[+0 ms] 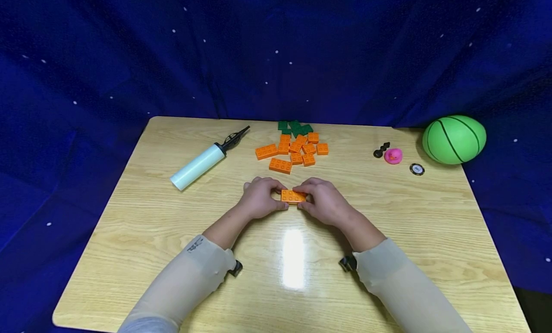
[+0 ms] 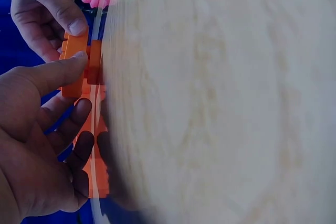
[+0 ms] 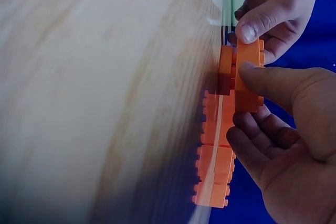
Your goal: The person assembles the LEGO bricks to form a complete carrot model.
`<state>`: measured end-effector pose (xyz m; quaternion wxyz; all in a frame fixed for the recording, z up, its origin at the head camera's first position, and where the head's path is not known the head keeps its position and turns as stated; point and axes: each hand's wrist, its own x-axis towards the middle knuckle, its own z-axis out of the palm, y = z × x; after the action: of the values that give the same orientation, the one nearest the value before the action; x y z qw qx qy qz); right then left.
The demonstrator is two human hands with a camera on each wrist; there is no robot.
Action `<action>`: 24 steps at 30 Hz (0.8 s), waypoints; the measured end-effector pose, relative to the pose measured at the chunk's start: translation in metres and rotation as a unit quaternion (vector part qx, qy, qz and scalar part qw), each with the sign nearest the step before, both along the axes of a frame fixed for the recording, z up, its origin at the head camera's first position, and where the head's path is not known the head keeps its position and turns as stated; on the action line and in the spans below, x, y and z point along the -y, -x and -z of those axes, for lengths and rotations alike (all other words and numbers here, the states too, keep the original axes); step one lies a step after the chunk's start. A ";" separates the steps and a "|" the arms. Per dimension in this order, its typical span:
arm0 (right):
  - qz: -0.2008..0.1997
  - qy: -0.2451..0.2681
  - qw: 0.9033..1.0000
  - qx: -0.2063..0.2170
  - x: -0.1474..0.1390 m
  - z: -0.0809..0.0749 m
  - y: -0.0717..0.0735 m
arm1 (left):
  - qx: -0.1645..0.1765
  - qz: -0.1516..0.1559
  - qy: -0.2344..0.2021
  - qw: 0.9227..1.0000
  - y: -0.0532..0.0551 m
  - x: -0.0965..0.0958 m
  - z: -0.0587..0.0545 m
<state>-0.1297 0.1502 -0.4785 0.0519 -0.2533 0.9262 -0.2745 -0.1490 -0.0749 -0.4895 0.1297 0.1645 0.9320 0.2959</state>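
Both hands hold one orange building brick (image 1: 292, 197), studs up, over the middle of the table. My left hand (image 1: 260, 199) pinches its left end between thumb and fingers. At the other end, my right hand (image 1: 324, 202) grips it with its thumb on the near side. Both thumbs show on the brick (image 2: 75, 72) in the left wrist view. Just below or behind it, the right wrist view has a second orange brick (image 3: 225, 69); whether the two touch I cannot tell. Beyond the hands lie several loose orange bricks (image 1: 280, 166).
Green bricks (image 1: 296, 128) lie at the table's far edge. A pale blue hand pump (image 1: 198, 166) is on the left. To the right are a green ball (image 1: 454, 140), a pink rubber duck (image 1: 393, 155), a small black object (image 1: 381, 150) and a poker chip (image 1: 417, 169).
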 end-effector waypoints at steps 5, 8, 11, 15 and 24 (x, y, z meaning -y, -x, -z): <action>-0.004 -0.004 1.000 -0.003 0.002 -0.001 -0.001 | 0.000 -0.004 -0.005 1.000 -0.001 0.000 0.001; -0.005 -0.005 1.000 -0.002 0.002 -0.001 0.000 | 0.001 -0.005 -0.007 1.000 0.000 0.001 0.001; -0.007 -0.006 1.000 -0.001 0.002 -0.001 0.001 | 0.002 -0.006 -0.008 1.000 0.001 0.001 0.002; -0.010 -0.008 1.000 0.000 0.003 -0.001 0.003 | 0.006 -0.007 -0.012 1.000 0.002 0.002 0.001; -0.009 -0.027 1.000 0.006 0.007 -0.005 0.005 | 0.013 -0.011 -0.005 1.000 0.003 0.003 0.001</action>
<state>-0.1344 0.1436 -0.4737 0.0670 -0.2581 0.9306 -0.2507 -0.1516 -0.0775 -0.4902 0.1374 0.1511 0.9305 0.3040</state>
